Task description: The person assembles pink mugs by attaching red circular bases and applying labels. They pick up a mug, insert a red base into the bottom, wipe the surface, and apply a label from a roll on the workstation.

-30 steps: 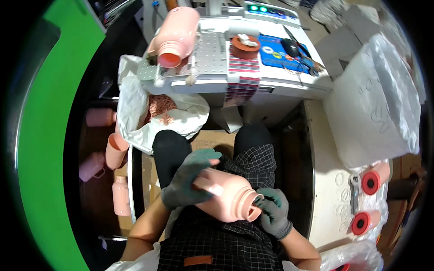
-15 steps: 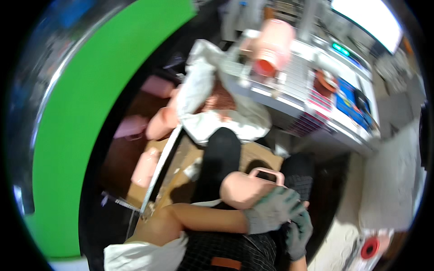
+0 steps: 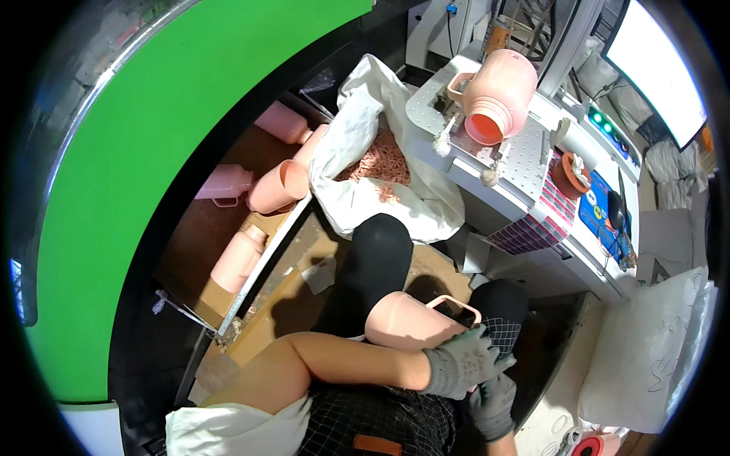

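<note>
A pink plastic jug with a side handle [image 3: 411, 323] lies across my lap, its wide end towards the left. My left hand [image 3: 462, 363], in a grey knitted glove, is curled over the jug's right end. My right hand [image 3: 493, 403], gloved too, is closed just below and touches the left hand's fingertips. Whatever its fingers hold is hidden; a small pinkish bit shows between the two hands. The far end of the jug is covered by my gloves.
Several pink jugs [image 3: 237, 260] lie in a bin at left, beside a white sack [image 3: 449, 205] of pink shavings. Another pink jug [image 3: 508, 80] rests on a perforated metal plate on the workbench [image 3: 475, 173]. A green curved panel [image 3: 152, 190] fills the far left.
The view has shifted and become sharper. The jug stays on my lap with both hands at its right end; my right hand has moved slightly in towards the left one.
</note>
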A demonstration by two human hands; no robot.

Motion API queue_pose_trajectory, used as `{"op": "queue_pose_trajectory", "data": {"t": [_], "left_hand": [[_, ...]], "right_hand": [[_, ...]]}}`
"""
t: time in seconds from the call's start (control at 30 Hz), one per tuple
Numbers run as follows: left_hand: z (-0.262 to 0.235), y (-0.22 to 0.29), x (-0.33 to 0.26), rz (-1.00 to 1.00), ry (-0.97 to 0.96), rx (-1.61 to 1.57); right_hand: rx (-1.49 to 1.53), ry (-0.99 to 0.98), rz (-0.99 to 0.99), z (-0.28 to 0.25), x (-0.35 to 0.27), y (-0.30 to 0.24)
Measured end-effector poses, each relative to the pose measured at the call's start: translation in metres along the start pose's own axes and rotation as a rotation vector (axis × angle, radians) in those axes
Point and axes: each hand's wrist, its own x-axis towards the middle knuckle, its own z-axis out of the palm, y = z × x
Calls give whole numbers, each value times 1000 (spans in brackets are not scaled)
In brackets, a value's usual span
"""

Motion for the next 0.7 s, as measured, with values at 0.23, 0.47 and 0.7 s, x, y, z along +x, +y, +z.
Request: {"op": "queue_pose_trajectory", "data": {"t": [0.23,0.47,0.7], "left_hand": [[-55,-62,-65,69,116,-417],[-79,-44,-112,197,486,-373],[-90,-56,-124,296,556,-394]], "right_hand": [[-17,-133,11,-17,-11,-20],[267,406,-85,-14,112,-56],[523,603,-15,24,177,-45]]}}
